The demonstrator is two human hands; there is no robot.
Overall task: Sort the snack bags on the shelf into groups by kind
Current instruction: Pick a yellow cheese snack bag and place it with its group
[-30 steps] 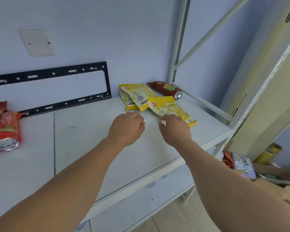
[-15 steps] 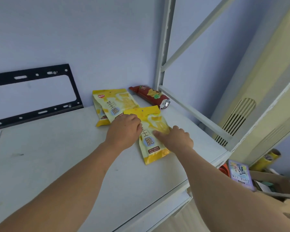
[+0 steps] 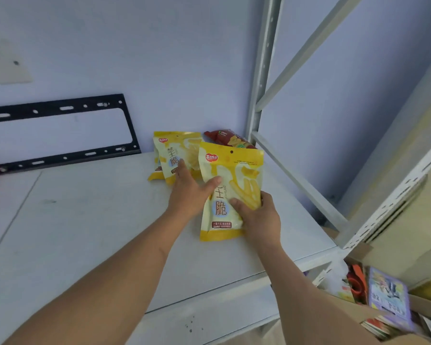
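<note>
Yellow glossy pouch [image 3: 230, 192]: right hand [image 3: 260, 220] grip pinches edge; left hand [image 3: 189, 192] flat, steadying.

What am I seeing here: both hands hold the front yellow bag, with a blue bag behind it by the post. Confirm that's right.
One detail is wrong. The head view shows the bag by the post is dark red, not blue. The left hand and right hand do hold the front yellow bag.
</note>
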